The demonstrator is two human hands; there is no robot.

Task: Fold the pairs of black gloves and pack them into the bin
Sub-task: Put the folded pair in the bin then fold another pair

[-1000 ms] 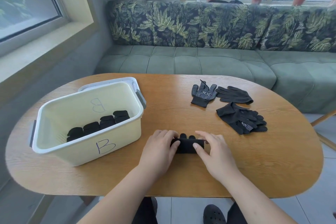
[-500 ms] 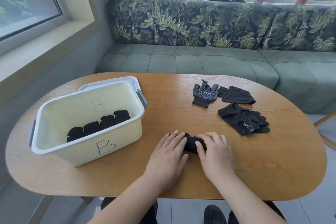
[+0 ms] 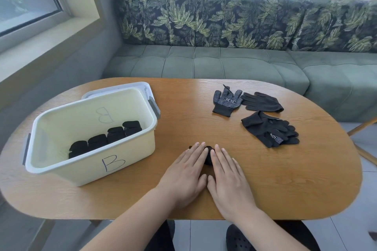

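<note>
Left hand [image 3: 184, 173], right hand [image 3: 229, 179]: fingers straight, palms flat, gripping nothing, pressing rolled gloves [image 3: 208, 157] just right of bin [image 3: 91, 166]. Four packed pairs [image 3: 105, 138] inside bin; loose gloves [image 3: 268, 130] farther right.

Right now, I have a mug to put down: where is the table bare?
Bare table lies between the bin and the loose gloves, and between the right hand and the right edge. Crowded: front centre, left hand and right hand flat on a black glove bundle.

Left hand [image 3: 183, 175], right hand [image 3: 228, 178] bare; dark trousers [image 3: 166, 238]; black perforated clog [image 3: 238, 238].
</note>
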